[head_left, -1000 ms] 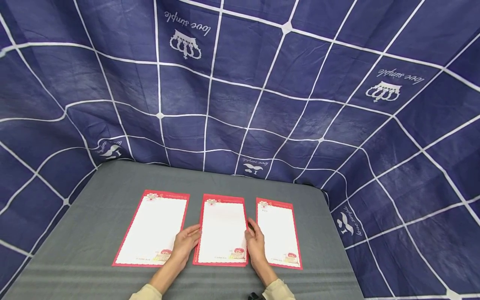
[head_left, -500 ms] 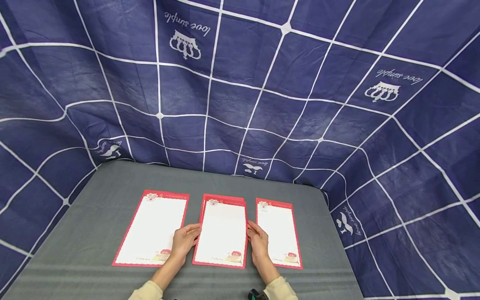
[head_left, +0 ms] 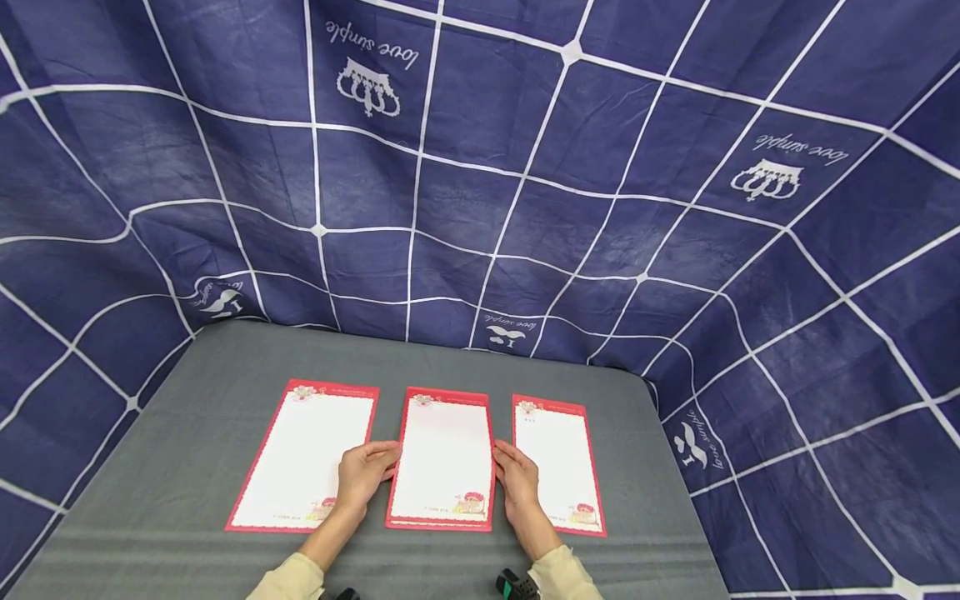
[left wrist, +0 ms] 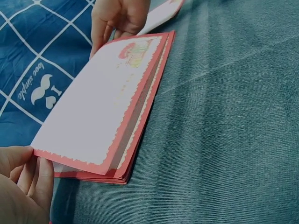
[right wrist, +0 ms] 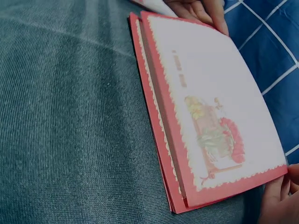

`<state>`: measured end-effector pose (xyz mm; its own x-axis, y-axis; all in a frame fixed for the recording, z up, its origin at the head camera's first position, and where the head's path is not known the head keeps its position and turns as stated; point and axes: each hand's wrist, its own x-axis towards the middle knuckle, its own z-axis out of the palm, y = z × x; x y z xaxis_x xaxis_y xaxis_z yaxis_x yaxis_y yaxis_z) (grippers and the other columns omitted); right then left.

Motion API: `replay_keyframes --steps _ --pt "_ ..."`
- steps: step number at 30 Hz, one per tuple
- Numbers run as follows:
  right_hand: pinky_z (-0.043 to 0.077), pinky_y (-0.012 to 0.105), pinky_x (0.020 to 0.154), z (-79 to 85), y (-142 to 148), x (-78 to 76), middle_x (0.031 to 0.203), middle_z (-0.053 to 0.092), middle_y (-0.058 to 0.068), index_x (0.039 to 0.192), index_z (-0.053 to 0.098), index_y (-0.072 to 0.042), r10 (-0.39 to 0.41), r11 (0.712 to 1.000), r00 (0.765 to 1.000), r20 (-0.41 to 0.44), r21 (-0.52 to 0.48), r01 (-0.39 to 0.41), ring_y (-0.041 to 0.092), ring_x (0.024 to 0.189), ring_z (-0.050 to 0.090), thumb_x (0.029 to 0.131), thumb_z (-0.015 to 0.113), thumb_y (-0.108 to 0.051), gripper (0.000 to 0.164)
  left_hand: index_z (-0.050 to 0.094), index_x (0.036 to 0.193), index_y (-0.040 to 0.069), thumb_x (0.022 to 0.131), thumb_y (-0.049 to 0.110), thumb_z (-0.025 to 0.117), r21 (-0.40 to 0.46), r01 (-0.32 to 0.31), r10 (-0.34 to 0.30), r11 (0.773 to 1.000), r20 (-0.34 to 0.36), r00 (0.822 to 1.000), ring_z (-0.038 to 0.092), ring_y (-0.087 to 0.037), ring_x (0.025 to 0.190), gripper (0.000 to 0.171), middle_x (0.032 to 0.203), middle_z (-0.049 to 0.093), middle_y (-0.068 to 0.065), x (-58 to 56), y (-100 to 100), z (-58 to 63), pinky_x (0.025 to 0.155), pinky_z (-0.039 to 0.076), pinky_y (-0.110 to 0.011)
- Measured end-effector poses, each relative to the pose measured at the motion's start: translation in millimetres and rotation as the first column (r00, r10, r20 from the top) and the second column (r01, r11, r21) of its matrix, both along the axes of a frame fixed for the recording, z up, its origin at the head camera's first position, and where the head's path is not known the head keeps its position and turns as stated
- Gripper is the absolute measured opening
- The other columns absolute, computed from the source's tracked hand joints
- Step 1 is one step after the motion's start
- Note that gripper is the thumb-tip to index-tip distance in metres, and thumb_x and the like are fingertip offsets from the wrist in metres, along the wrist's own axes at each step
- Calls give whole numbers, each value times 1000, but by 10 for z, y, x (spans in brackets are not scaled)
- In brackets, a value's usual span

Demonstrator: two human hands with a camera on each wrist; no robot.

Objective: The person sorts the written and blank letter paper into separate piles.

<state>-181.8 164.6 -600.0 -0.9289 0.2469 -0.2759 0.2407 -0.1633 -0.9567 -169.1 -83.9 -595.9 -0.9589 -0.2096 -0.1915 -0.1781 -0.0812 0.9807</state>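
Observation:
A red-bordered sheet of decorated paper [head_left: 444,454] lies bowed slightly above a stack of like sheets [left wrist: 122,176], between both hands. At its left edge, my left hand [head_left: 363,475] pinches it between thumb and fingers. The right hand [head_left: 517,479] pinches the opposite edge, also seen at the lower right of the right wrist view. A narrow gap shows between the lifted sheet [right wrist: 219,107] and the stack along the near edge. Flowers and a small coloured picture are printed on the sheet.
Another red-bordered sheet [head_left: 300,454] lies to the left, partly under the left forearm. A third sheet [head_left: 558,458] lies to the right, partly behind the right hand. Grey cloth covers the table [head_left: 645,467]. A blue checked curtain [head_left: 480,208] hangs behind and at the sides.
The top sheet first shifted toward the person and tilted off the stack, then moved back away and lines up with the stack at the far edge. Both hands stay at its sides.

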Motion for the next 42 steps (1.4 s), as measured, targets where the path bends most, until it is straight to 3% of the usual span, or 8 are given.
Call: replay_keyframes --steps 7,19,21,26,31,35,42 --pt "55 27 82 39 -9 -19 120 66 20 126 60 13 21 1000 999 -44 19 -20 16 100 66 96 64 -7 36 72 101 -11 89 1 71 -35 -2 1 999 -27 1000 72 -14 76 17 94 73 -20 -44 -49 50 65 58 -25" --pt "54 22 72 147 -109 -25 112 68 18 124 62 11 10 999 995 -100 49 -5 11 86 65 94 66 -7 35 76 94 -2 88 3 74 -247 -4 -29 969 -128 991 71 -14 72 9 85 74 -12 -66 -173 148 62 56 -21" --pt "54 24 73 256 -149 -7 113 68 20 124 62 12 22 998 995 -95 64 -15 11 85 64 95 65 -6 34 76 96 -2 88 4 74 -253 2 -38 967 -139 990 72 -15 74 10 86 74 -12 -63 -209 177 63 57 -21" --pt "53 25 72 325 -240 -27 108 69 16 124 64 9 39 997 994 -100 75 -32 10 81 63 95 66 -7 33 75 98 -2 90 6 73 -284 10 -58 959 -162 985 72 -18 75 12 88 74 -13 -46 -326 263 66 59 -30" --pt "53 24 68 297 -353 -78 99 69 12 121 65 9 63 998 989 -136 29 -60 10 76 62 95 66 -6 31 77 95 2 89 7 74 -378 -52 -31 925 -209 977 71 -15 71 9 83 74 -9 -47 -460 358 60 55 -23" --pt "55 27 70 335 -493 -102 102 69 18 121 63 14 91 996 986 -136 -2 -93 14 80 63 95 63 0 29 78 95 3 88 8 75 -443 -97 -20 891 -253 967 70 -13 71 9 83 74 -8 -22 -597 449 58 51 -17" --pt "55 24 70 353 -850 -53 100 70 17 118 66 11 111 993 980 -164 -29 -117 12 80 64 93 65 -1 27 78 92 3 86 8 76 -558 -200 15 805 -318 948 67 -7 67 8 79 74 -6 82 -894 541 57 46 -13"
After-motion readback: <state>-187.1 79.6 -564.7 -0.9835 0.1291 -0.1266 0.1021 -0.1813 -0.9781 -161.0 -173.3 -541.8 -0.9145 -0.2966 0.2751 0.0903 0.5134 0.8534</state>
